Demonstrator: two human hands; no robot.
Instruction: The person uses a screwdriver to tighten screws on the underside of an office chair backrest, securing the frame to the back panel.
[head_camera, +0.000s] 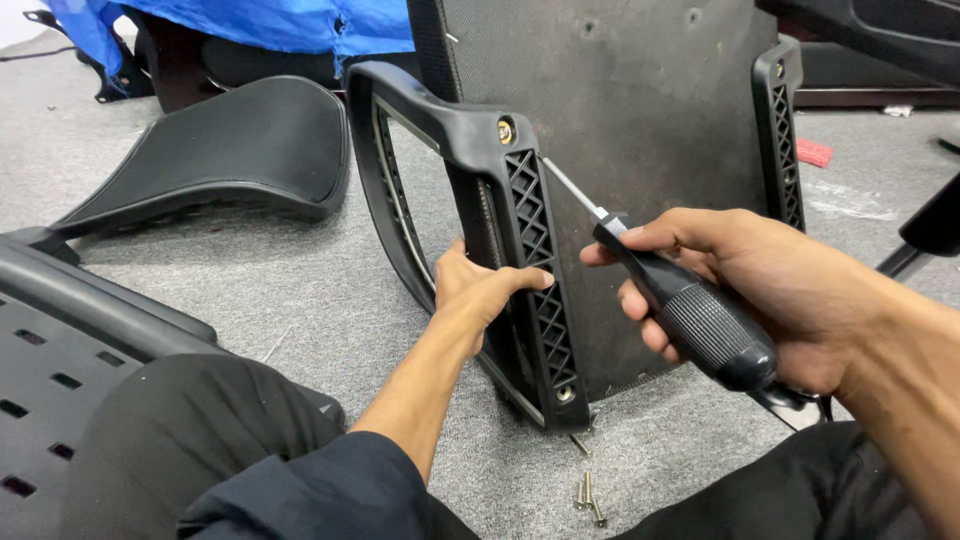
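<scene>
A black chair seat (620, 110) stands on edge on the grey carpet, its dark underside facing me. A black plastic armrest bracket (530, 260) with a lattice pattern is fixed along its left side, with a brass screw (505, 130) near the top and another screw (566, 393) at the bottom. My left hand (480, 290) grips this bracket at mid-height. My right hand (760, 290) holds a screwdriver (680, 305) with a black ribbed handle. Its thin metal shaft points up-left, with the tip near the upper screw. A second lattice bracket (785, 140) runs along the seat's right side.
Several loose screws (588, 492) lie on the carpet below the seat. A black curved chair back (220, 160) lies at the left, a perforated black plastic panel (60, 360) at the near left. Blue tarp (250, 20) covers something at the back. My dark-trousered knees fill the bottom.
</scene>
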